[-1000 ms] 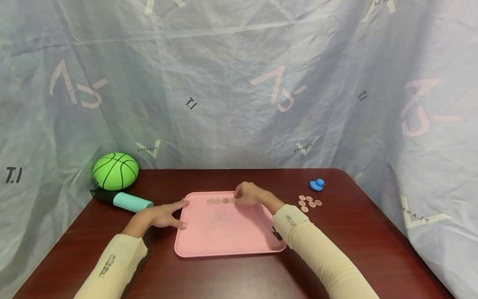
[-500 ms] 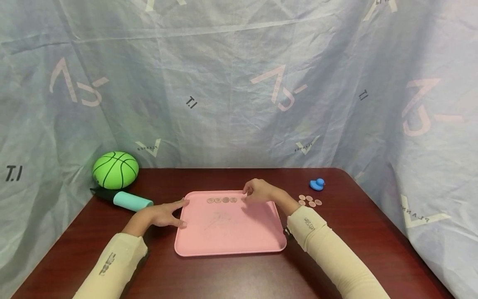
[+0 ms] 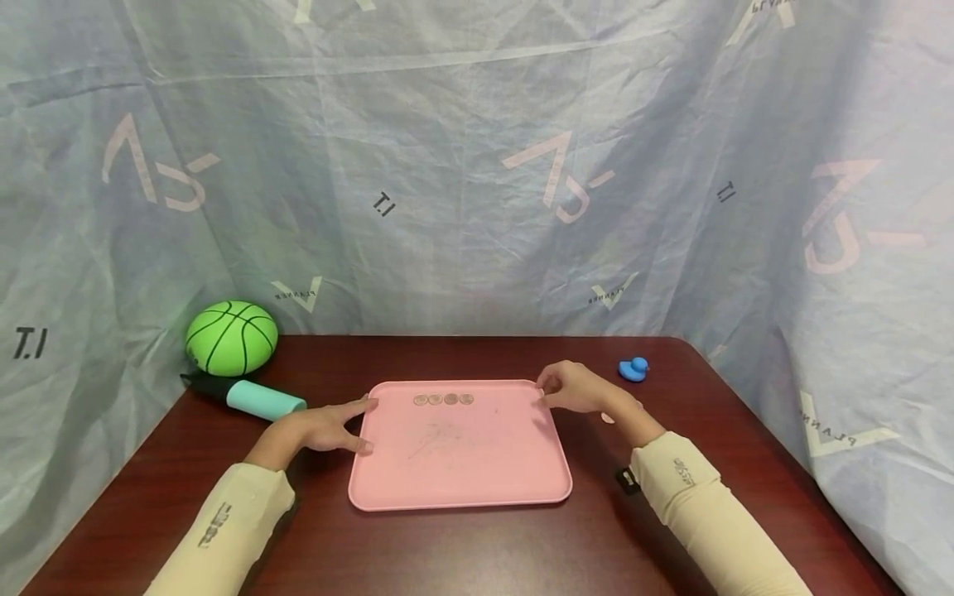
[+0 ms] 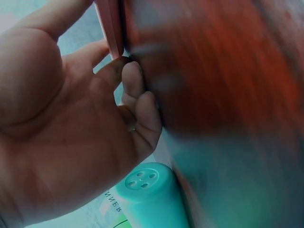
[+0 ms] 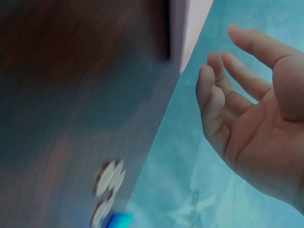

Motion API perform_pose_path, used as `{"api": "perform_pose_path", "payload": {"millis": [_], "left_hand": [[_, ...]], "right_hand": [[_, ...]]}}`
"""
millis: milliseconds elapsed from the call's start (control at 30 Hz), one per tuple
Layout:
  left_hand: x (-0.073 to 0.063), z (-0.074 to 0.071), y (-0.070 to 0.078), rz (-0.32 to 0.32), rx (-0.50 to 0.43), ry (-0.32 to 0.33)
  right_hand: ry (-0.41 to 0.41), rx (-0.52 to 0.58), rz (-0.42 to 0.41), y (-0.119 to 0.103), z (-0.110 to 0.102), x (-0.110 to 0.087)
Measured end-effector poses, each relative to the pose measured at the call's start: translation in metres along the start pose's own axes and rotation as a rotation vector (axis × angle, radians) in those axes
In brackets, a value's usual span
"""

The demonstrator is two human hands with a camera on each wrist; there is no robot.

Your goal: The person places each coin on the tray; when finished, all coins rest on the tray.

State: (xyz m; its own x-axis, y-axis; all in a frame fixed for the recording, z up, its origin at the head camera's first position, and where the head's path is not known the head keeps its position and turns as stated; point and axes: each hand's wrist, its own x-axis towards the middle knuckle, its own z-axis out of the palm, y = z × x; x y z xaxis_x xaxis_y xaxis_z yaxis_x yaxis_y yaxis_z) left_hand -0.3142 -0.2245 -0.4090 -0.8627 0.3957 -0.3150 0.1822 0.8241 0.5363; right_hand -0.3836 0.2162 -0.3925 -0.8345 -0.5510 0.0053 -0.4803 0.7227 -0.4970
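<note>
A pink tray (image 3: 455, 476) lies on the dark red table, with a short row of coins (image 3: 443, 400) along its far side. My left hand (image 3: 316, 429) rests at the tray's left edge, thumb and forefinger spread on the rim; the left wrist view shows its other fingers bent low beside that edge. Over the tray's far right corner, my right hand (image 3: 577, 387) hovers with loosely bent fingers and nothing in them. More coins (image 5: 108, 180) lie on the table in the right wrist view. In the head view the right hand and wrist hide most of them.
At the back left sit a green ball (image 3: 232, 338) and a turquoise cylinder (image 3: 266, 401) with a black pointed end. A blue toy duck (image 3: 633, 369) stands at the back right. Grey cloth (image 3: 462, 207) hangs behind the table.
My right hand has moved right, from the row of coins to the tray's far right corner. It now covers most of the loose coins. My left hand stays in place.
</note>
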Motion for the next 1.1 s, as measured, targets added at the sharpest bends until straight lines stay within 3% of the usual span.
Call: {"api": "perform_pose_path", "payload": {"millis": [400,567,900,1100], "left_hand": [[-0.001,-0.002,0.000,0.011,0.000,-0.006],[-0.002,-0.002,0.000,0.011,0.003,-0.007],[0.000,-0.001,-0.001,0.018,-0.006,-0.009],[0.000,0.000,-0.001,0.011,-0.009,-0.004]], "right_hand": [[0.015,0.061,0.096,0.040,-0.014,-0.046],[0.026,0.004,0.099,0.049,-0.018,-0.059],[-0.001,-0.104,0.156,0.072,-0.022,-0.071],[0.002,-0.138,0.175,0.074,-0.022,-0.071]]}}
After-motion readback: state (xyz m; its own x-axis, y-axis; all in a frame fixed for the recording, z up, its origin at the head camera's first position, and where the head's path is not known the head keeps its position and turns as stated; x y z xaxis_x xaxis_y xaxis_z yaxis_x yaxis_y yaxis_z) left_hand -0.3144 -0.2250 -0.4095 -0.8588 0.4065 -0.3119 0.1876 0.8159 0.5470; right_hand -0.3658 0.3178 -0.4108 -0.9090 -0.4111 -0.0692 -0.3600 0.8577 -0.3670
